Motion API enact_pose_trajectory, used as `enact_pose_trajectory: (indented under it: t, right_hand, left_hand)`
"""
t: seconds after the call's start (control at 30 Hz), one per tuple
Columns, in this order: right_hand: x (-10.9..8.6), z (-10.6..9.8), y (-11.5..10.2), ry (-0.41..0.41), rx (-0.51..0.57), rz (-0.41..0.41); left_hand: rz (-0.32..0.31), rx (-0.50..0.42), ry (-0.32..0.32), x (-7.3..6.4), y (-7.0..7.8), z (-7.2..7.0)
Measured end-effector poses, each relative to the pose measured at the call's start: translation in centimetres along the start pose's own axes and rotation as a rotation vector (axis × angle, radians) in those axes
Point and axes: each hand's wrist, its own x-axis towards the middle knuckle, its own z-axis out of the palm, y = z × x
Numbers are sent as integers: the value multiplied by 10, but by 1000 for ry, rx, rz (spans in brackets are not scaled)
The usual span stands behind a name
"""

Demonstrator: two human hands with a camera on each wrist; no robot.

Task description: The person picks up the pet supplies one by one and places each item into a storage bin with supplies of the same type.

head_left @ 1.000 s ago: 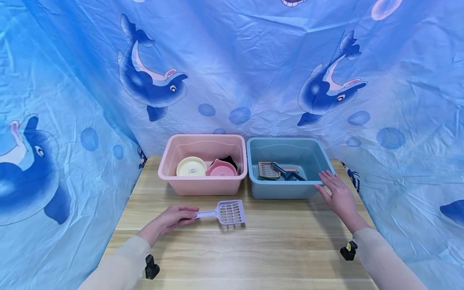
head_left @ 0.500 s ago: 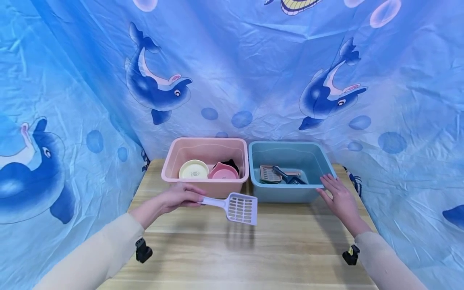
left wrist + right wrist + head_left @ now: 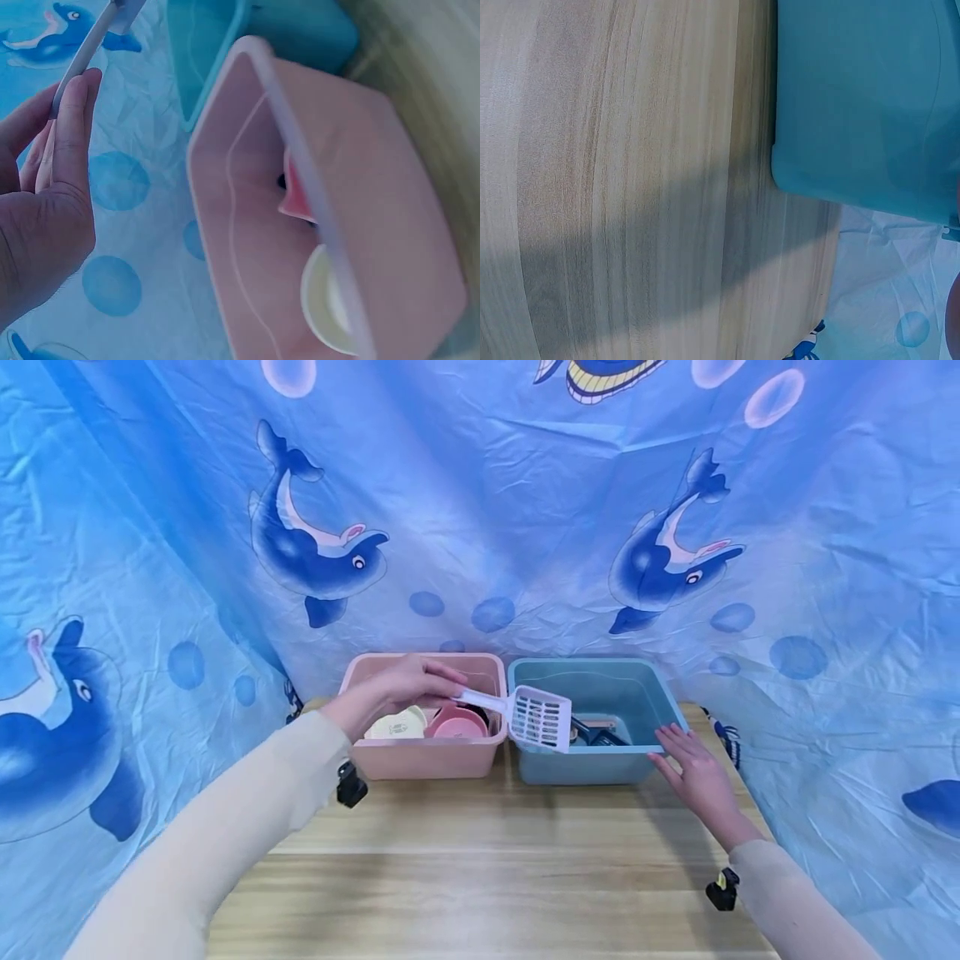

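My left hand is over the pink bin and pinches the handle end of a pale lavender slotted litter scoop. The scoop's head overlaps the left front rim of the teal bin in the head view. In the left wrist view, thumb and fingers press on the handle from both sides. My right hand rests with extended fingers on the teal bin's front right corner. Inside that bin lies a dark blue scoop; a beige scoop beside it is mostly hidden behind the lavender one.
The pink bin holds a cream bowl, a pink bowl with a pointed edge and something black behind it. Both bins stand side by side at the back of the wooden table. A blue dolphin-print curtain hangs behind.
The left hand has lifted the lavender scoop off the table front and carried it up, back and to the right, to the bins. The right hand has stayed on the teal bin's corner.
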Motion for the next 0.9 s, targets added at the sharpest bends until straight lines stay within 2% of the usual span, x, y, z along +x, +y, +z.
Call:
enact_pose_trajectory:
  t: [0.07,0.17,0.27,0.37,0.53,0.67,0.8,0.9]
  right_hand:
    - [0,0,0,8,-2,-8]
    - [1,-1,0,24,2,-22]
    - [1,-2,1,34,12,-25]
    - [1,-2,2,30,19,-25]
    - [1,1,6,24,36,-40]
    - [1,2,9,43,40,-55]
    - [1,2,9,46,29,-55]
    - [2,2,8,37,25,-53]
  left_hand:
    - [6,9,14,15,8,3]
    - [43,87,26,37,19,8]
    - [70,141,15,59,27,14]
    - [71,144,-7,78,31,24]
    - [58,135,-42,106,27,42]
    - [70,192,-57,128,22,53]
    - [92,257,-79,146,17,63]
    - [75,269,-107,154,11,70]
